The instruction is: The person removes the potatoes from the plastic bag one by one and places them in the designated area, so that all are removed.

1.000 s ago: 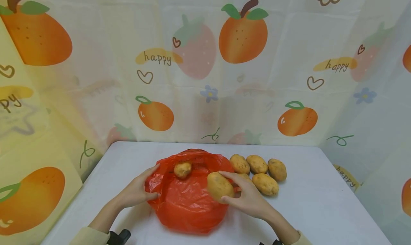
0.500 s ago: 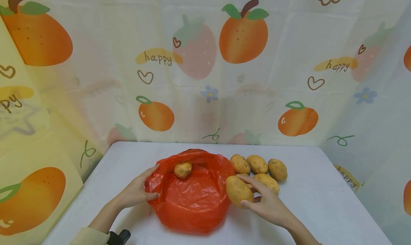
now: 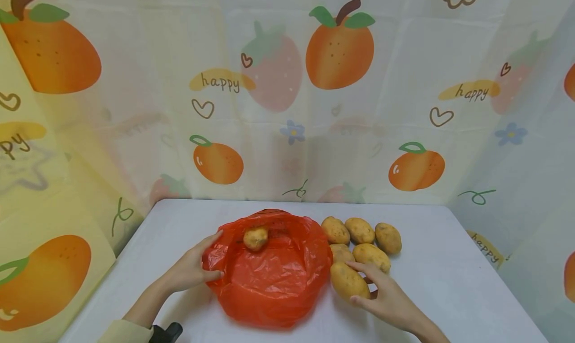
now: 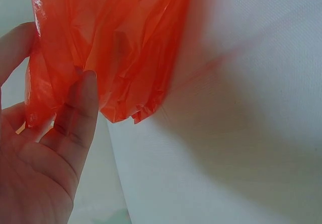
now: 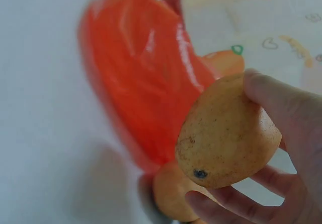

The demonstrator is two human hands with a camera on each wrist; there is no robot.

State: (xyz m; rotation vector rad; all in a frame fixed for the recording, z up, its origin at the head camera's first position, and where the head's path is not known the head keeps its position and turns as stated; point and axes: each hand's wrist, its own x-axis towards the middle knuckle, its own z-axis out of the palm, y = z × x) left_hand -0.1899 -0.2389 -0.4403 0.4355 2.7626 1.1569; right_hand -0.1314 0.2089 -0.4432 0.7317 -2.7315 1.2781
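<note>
A red plastic bag (image 3: 274, 283) stands with its mouth open on the white table, a potato (image 3: 255, 238) showing inside near its back left rim. My left hand (image 3: 190, 265) holds the bag's left edge. In the left wrist view, thin red film (image 4: 115, 48) lies against the fingers of that hand. My right hand (image 3: 388, 295) grips another potato (image 3: 349, 281) between thumb and fingers, just right of the bag. Seen from the right wrist, this held potato (image 5: 226, 133) has a dark spot at one end. Part of the right palm is out of sight.
Several loose potatoes (image 3: 359, 230) lie grouped behind the right hand, close to the bag's right side. The white table (image 3: 449, 283) reaches a fruit-print cloth (image 3: 292, 158) hanging at the back and sides.
My right hand has moved right and toward me with the potato, from over the bag's right rim to beside the bag. The left hand has stayed on the bag's edge.
</note>
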